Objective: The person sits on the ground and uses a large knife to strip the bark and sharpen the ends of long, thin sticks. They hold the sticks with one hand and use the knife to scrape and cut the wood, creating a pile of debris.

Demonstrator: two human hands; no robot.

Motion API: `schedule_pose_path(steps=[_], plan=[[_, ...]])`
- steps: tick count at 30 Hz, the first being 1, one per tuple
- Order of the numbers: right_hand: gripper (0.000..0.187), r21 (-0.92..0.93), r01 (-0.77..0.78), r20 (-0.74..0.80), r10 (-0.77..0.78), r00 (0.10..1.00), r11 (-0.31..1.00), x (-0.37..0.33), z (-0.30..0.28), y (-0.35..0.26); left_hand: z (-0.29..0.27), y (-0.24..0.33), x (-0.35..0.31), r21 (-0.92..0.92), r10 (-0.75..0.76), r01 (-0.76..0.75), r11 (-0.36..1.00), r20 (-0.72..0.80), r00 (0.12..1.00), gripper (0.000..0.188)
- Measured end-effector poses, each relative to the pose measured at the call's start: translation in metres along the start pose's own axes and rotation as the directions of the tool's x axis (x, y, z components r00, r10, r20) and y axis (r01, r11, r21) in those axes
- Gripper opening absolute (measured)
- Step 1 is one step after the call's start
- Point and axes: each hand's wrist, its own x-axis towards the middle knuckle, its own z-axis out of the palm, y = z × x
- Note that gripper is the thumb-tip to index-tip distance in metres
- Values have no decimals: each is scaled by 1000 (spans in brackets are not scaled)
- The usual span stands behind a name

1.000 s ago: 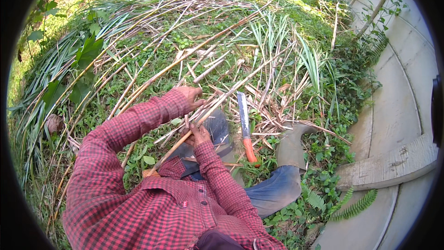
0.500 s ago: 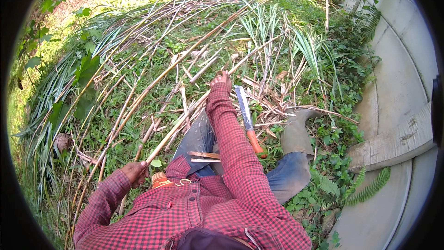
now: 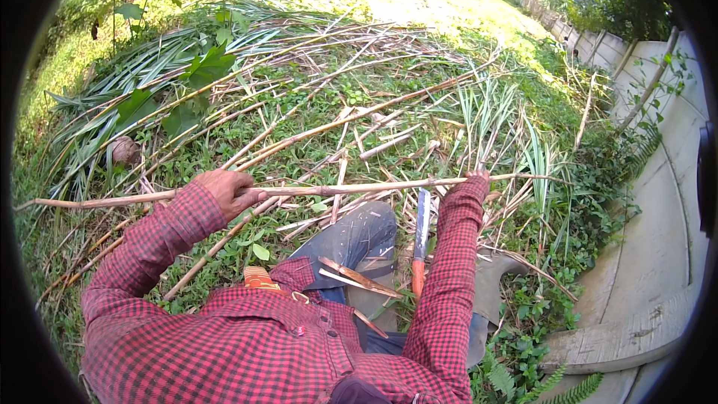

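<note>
A long, thin, pale brown stalk (image 3: 366,187) runs crosswise in front of me, nearly level, reaching well past both fists. My left hand (image 3: 226,193) is closed around it on the left, thumb along the stalk. Farther right, my right hand (image 3: 477,175) grips the same stalk; its fingers are partly hidden by the sleeve. Below the stalk, beside my right forearm, lies a machete (image 3: 422,226) with a worn blade and an orange handle. Split strips of stalk (image 3: 359,278) rest across my lap.
Several long cut stalks (image 3: 351,123) lie on the grass beyond my hands. A heap of long green leaves (image 3: 179,60) spreads at the far left, near a round brown husk (image 3: 124,151). Along the right stands a pale panel wall (image 3: 643,232) with a wooden plank (image 3: 621,338) against it.
The stalk has swung from slanting to nearly level. My left hand has moved up and forward, my right hand outward to the right. The view has tilted up.
</note>
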Motion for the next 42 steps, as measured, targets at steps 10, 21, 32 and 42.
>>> schedule_pose_path(steps=[10, 21, 32, 42], plan=[[52, -157, -100, 123, 120, 985, 983, -71, -8, 59, 37, -37, 108, -168, 302, -346, 923, -237, 923, 32], [59, -131, -140, 8, 142, 990, 981, -90, -31, 35, 46, -68, 132, -472, 248, -313, 824, -197, 949, 24], [72, -40, -169, 36, 170, 985, 985, -43, -1, 45, 61, -66, 130, -65, 400, -451, 890, -363, 841, 22], [86, -127, -115, 123, 131, 984, 985, -25, 13, 47, 56, -138, 86, 193, 275, -211, 958, -420, 865, 34]])
